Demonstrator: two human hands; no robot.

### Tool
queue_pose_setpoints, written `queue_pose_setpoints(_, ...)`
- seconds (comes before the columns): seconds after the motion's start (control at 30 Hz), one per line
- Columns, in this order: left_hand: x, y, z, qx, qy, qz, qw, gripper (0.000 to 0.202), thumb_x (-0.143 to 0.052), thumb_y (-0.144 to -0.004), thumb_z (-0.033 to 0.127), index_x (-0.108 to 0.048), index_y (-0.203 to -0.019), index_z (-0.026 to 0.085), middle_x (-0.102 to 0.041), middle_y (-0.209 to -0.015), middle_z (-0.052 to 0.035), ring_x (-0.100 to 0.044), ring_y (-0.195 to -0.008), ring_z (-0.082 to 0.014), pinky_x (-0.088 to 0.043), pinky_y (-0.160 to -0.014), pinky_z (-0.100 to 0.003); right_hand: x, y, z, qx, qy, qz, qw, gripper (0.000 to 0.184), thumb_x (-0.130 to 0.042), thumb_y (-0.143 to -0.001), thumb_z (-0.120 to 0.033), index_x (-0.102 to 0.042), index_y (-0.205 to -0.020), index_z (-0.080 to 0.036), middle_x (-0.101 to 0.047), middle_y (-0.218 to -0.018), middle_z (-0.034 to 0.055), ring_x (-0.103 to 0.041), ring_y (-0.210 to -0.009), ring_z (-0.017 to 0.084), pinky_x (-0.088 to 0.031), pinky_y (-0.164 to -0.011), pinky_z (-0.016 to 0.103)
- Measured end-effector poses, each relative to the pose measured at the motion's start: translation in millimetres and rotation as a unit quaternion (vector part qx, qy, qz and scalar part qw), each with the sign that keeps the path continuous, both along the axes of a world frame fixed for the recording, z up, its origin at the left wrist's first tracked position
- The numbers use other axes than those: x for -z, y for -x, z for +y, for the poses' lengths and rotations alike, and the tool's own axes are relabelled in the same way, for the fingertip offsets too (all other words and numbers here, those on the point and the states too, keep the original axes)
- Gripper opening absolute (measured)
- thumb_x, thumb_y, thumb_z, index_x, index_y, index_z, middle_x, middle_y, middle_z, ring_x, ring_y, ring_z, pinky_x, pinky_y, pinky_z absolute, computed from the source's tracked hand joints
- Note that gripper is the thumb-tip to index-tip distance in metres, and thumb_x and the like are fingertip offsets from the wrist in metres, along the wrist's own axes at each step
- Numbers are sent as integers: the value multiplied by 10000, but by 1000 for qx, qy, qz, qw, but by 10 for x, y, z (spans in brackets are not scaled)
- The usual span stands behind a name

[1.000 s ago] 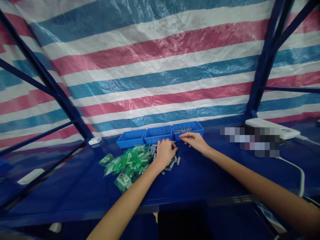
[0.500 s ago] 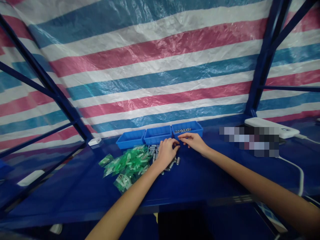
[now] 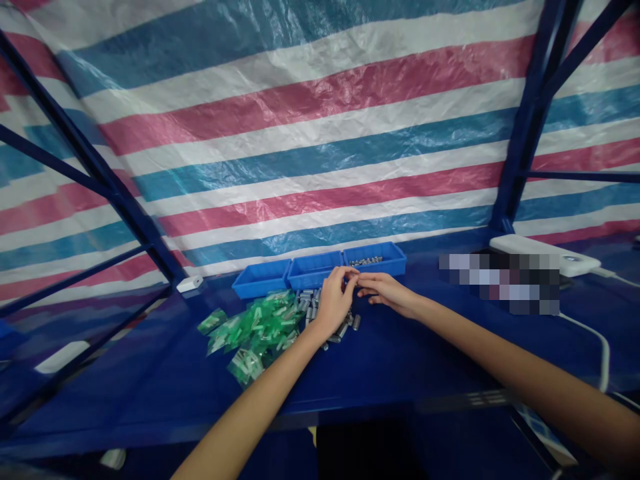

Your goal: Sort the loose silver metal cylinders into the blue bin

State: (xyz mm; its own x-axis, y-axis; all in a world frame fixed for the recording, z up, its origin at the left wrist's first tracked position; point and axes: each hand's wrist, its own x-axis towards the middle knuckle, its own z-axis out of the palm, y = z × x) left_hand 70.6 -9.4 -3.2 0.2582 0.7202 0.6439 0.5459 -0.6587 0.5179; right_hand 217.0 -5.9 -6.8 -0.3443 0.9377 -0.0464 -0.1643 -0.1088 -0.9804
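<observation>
My left hand [image 3: 334, 298] hovers over a heap of small grey metal cylinders [image 3: 345, 325] on the blue table, its fingertips pinched together near the right bin. My right hand [image 3: 384, 291] lies just right of it, fingertips meeting those of the left hand; a small part may be between them, but it is too small to tell. Three blue plastic bins stand in a row behind: the left bin [image 3: 261, 278], the middle bin [image 3: 314, 268] and the right bin [image 3: 387, 257], which holds several metal parts. A pile of small green plastic bags [image 3: 255, 327] lies left of the cylinders.
A striped red, white and blue tarp hangs behind the table, framed by dark blue metal bars. A white power bank [image 3: 545, 253] with a white cable [image 3: 595, 337] lies at the right. A small white object [image 3: 189, 283] sits at the back left.
My left hand has lifted from the cylinder heap and moved right and back. My right hand drew slightly toward me from the right bin, so the fingertips of both hands now meet.
</observation>
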Motion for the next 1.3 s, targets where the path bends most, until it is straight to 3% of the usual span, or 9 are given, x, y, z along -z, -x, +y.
queue_pose_setpoints(0.33,-48,-16,-46,-2,-11,-14,1000,159,-420,-890,229,-569,-932,195,-597,-925,-33,-554,-854,-153,-429,-786,-288,-51,-13,-3,6,41,64,997,238,-634,-768,-200,-651,-1004,-224,-657,-941,26,-558,-640,60,-415,-499,148)
queue_pose_setpoints(0.73,-70,-36,-84,6,17,22,1000,145,-447,-874,234,-545,-974,194,-577,-887,-29,-548,-813,-147,-429,-765,-286,17,37,20,14,16,51,998,214,-529,-838,-183,-612,-1035,-194,-641,-844,36,-538,-586,67,-455,-535,168)
queue_pose_setpoints(1.03,-96,-40,-97,4,15,-14,1000,141,-437,-880,217,-543,-965,181,-548,-911,-33,-530,-821,-130,-427,-739,-251,-53,43,-26,4,56,134,989,179,-558,-823,-154,-625,-987,-179,-628,-785,21,-539,-600,66,-450,-556,171)
queue_pose_setpoints(1.3,-103,-36,-103,-1,12,-31,999,152,-399,-895,217,-519,-981,183,-538,-960,-48,-525,-873,-142,-427,-782,-276,-6,26,17,25,-5,83,996,190,-618,-774,-191,-683,-951,-211,-659,-854,29,-563,-694,81,-454,-629,190)
